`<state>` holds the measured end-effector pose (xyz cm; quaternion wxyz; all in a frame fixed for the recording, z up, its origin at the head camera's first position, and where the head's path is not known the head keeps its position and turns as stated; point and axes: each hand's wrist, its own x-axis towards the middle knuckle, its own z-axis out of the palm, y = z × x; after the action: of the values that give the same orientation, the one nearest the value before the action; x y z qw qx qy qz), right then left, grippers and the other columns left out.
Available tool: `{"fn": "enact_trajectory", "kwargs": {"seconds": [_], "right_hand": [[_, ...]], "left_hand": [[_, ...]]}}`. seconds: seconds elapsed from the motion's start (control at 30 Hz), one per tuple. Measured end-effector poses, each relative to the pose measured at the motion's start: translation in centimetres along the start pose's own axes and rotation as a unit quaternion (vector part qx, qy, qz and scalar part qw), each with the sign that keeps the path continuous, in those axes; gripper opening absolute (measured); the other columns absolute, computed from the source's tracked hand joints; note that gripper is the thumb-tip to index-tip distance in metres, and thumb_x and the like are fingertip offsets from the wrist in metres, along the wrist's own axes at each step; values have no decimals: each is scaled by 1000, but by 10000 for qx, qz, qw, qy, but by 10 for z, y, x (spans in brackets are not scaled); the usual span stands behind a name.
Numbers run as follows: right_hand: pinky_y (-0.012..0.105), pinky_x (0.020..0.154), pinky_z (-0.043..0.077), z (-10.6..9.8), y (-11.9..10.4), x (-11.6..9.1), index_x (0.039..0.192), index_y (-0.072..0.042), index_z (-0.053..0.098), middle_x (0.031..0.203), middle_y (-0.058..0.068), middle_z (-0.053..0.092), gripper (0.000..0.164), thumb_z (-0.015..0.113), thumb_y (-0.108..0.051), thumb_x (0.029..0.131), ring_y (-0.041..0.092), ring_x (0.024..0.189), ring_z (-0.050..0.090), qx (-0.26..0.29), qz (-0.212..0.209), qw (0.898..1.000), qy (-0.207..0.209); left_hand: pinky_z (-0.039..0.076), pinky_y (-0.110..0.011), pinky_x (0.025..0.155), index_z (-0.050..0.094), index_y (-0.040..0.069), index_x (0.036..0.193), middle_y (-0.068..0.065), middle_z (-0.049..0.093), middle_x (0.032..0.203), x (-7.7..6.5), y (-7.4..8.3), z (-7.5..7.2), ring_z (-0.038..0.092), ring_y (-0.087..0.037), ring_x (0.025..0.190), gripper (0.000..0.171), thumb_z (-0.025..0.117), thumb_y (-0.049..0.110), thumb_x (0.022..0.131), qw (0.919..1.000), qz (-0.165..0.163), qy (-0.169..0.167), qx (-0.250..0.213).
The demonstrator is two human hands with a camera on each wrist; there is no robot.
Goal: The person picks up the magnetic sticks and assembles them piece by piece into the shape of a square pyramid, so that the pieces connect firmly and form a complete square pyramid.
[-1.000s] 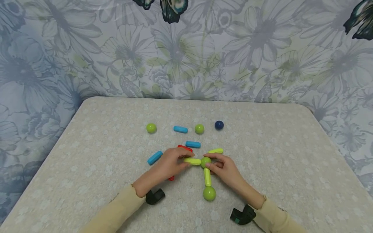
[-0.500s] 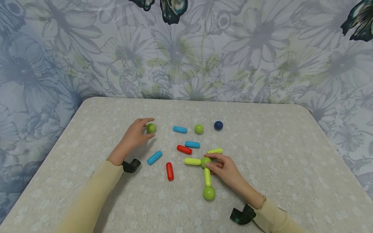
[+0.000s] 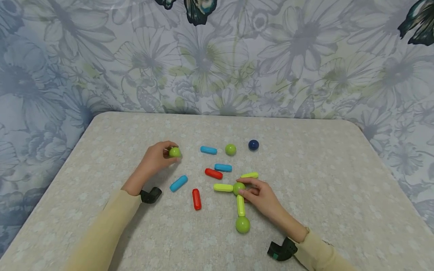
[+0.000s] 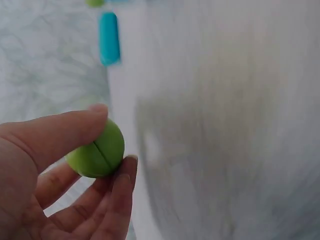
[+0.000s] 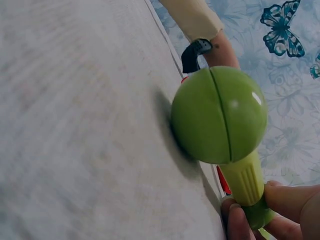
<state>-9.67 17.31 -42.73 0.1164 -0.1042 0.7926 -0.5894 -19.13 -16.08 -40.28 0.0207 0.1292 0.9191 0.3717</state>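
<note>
At the left back, my left hand [image 3: 156, 159] pinches a green ball [image 4: 97, 152] between thumb and fingers. A seam line runs across the ball in the left wrist view. My right hand [image 3: 262, 195] grips the green ball [image 3: 239, 188] at the joint of a built piece. From that joint a yellow-green rod [image 3: 223, 188] points left and another yellow-green rod [image 3: 240, 206] runs toward me. The near rod ends in a larger green ball [image 5: 220, 115], which fills the middle of the right wrist view. A further yellow-green rod [image 3: 249, 175] shows just behind my right fingers.
Blue rods [image 3: 208, 150] [image 3: 223, 168] [image 3: 178, 183] and red rods [image 3: 213, 173] [image 3: 196, 199] lie loose on the patterned table [image 3: 322, 158]. A green ball [image 3: 230, 149] and a dark blue ball [image 3: 253, 145] sit toward the back. A floral wall covering [image 3: 203, 67] rises behind the table.
My left hand has left the left-pointing rod, moved back and left, and closed on the far green ball. My right hand stays on the joint ball.
</note>
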Motion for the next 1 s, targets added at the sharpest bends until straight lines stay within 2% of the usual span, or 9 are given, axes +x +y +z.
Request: {"fn": "enact_trajectory", "kwargs": {"seconds": [0.13,0.27,0.37,0.5,0.73,0.87,1.0], "right_hand": [[28,65,53,-1,-1,0,122,1,58,91,12,67,34,64,-9,90,14,71,63,19,20,10000,-16],[29,65,53,-2,-1,1,122,2,58,94,12,67,34,63,-9,90,14,71,63,38,-2,10000,-30],[29,65,53,-3,-1,1,123,2,58,94,13,66,34,63,-8,90,14,70,62,67,-22,10000,-31],[29,66,53,-3,-1,2,123,2,57,95,14,66,35,63,-9,91,14,72,62,138,-11,9999,-82],[29,67,53,-4,-2,1,124,3,56,95,14,66,36,63,-9,91,14,75,63,202,42,9997,-146],[28,67,53,-3,-3,0,124,2,56,87,13,67,36,63,-10,91,13,72,62,139,31,9997,-185],[29,66,53,-3,-3,-2,124,2,57,86,12,67,36,64,-11,90,14,71,62,131,48,9998,-147]], "left_hand": [[50,-40,79,60,0,116,-15,62,103,-16,16,6,60,-30,94,38,74,7,81,9974,303,-223,-608],[50,-36,81,61,2,115,-7,63,103,-30,34,16,61,-24,93,37,74,7,81,9871,650,-781,-1240],[50,-33,81,60,4,113,-6,60,109,-35,44,25,61,-23,95,36,75,7,80,9805,710,-1090,-1471],[50,-30,80,60,6,110,-5,59,110,-36,50,35,61,-23,95,35,76,8,80,9787,739,-1265,-1440],[50,-32,77,63,10,108,3,62,99,-41,56,46,58,-16,90,32,77,12,79,9792,1089,-1366,-1036],[50,-31,75,63,10,107,5,61,95,-46,59,51,58,-14,88,32,77,12,78,9794,1080,-1392,-981],[50,-29,73,63,10,107,3,61,96,-48,61,55,58,-15,87,31,77,11,78,9807,1011,-1354,-984]]}}
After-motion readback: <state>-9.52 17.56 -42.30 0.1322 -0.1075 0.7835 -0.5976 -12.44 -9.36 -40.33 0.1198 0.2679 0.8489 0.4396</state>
